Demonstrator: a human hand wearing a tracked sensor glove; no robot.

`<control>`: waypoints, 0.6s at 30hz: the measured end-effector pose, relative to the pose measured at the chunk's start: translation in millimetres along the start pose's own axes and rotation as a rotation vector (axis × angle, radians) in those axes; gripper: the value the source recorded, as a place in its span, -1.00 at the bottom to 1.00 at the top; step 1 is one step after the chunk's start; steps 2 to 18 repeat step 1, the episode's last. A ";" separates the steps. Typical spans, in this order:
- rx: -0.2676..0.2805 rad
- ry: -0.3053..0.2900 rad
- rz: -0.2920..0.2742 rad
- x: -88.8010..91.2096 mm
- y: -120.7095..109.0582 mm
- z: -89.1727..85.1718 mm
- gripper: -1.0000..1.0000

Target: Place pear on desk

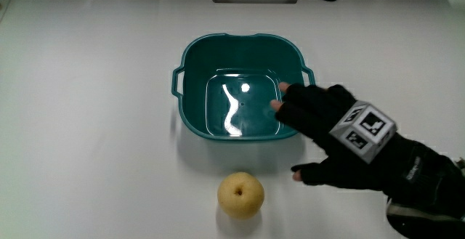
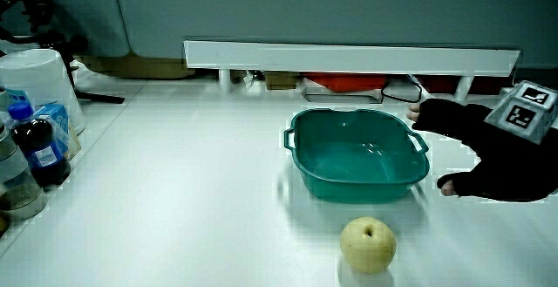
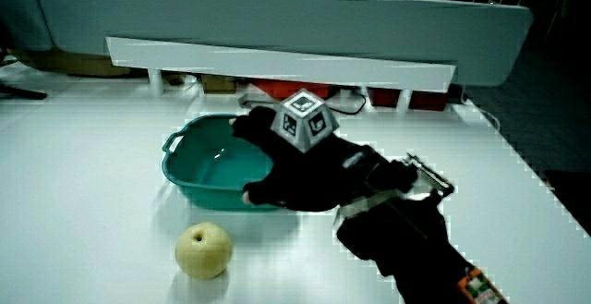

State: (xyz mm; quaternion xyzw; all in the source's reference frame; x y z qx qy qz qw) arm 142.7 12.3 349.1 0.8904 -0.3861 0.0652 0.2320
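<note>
Hand [image 1: 330, 134] hovers with fingers spread and holding nothing beside the teal basin [image 1: 192, 57]; the pear [image 1: 240, 193] sits upright on the tabletop [image 1: 87, 159], nearer the person than the basin, just beside the thumb.

A white surface [image 2: 174, 191] runs up to a low grey-blue partition [image 2: 305, 8], with a long white shelf [image 2: 349, 58] standing on short legs just before it. Bottles [image 2: 35, 147] and a white container [image 2: 39, 78] crowd the surface's edge in a side view.

pear [image 1: 240, 193] | pale yellow, round, upright, stem dimple up | on white desk [image 1: 94, 159], unheld
</note>
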 end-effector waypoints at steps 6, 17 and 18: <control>-0.008 -0.017 -0.020 4.6 -2.3 0.1 -1.00; -0.008 -0.017 -0.020 4.6 -2.3 0.1 -1.00; -0.008 -0.017 -0.020 4.6 -2.3 0.1 -1.00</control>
